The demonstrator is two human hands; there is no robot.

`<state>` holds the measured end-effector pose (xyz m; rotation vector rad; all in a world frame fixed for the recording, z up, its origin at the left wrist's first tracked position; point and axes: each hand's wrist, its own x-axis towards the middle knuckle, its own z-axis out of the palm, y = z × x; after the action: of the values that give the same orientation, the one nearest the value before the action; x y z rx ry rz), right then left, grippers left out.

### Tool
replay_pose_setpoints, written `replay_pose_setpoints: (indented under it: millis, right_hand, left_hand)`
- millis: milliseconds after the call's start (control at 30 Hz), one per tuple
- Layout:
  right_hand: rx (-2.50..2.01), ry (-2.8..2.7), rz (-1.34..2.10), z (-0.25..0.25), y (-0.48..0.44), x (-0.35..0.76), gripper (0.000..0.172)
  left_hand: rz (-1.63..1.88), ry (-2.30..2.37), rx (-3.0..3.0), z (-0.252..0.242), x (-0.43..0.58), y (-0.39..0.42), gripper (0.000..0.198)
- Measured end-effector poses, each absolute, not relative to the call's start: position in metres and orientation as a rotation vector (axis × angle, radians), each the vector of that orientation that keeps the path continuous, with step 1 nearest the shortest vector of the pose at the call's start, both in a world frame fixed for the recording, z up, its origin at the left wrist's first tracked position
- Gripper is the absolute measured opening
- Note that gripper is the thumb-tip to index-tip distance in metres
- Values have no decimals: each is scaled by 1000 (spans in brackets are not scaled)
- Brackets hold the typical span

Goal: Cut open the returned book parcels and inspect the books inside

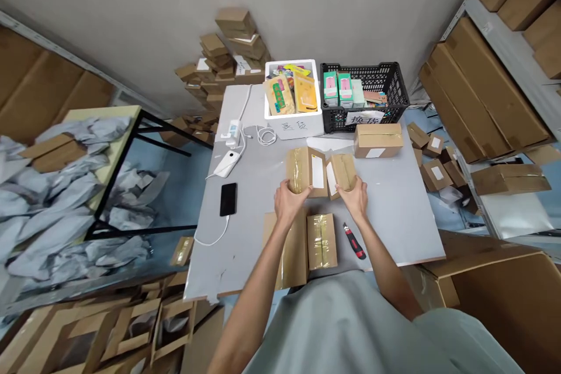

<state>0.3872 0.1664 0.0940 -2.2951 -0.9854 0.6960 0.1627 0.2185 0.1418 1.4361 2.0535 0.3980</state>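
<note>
Two small taped cardboard boxes stand side by side in the middle of the table. My left hand (290, 201) grips the near end of the left cardboard box (298, 168), its thumb along the front. The right cardboard box (343, 170) is held by my right hand (355, 198), thumb on the near side and fingers round the right edge. White labels show on the sides of both boxes. Closer to my body lie a larger cardboard box (294, 248), partly hidden by my left forearm, and a small taped box (322, 241). A red and black utility knife (354, 241) rests beside them.
Behind are a white foam box (293, 125) of packets, a black crate (366, 120) with small cartons, and another cardboard box (378, 141). A black phone (228, 199), a white power bank (227, 164) and cables occupy the table's left. Shelves of cartons flank it.
</note>
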Motion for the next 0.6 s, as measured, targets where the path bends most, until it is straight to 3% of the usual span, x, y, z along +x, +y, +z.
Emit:
replay_pose_setpoints:
  millis: [300, 467, 600]
  right_hand:
    - [-2462, -842, 709, 41, 256, 400, 90]
    - [-2347, -960, 716, 14, 267, 411, 86]
    - [-2204, -985, 803, 3, 246, 435, 85]
  left_hand:
    - [246, 2116, 1475, 71, 258, 288, 102]
    - [250, 1881, 1654, 48, 278, 302, 72]
    - [295, 1645, 1697, 42, 242, 291, 74]
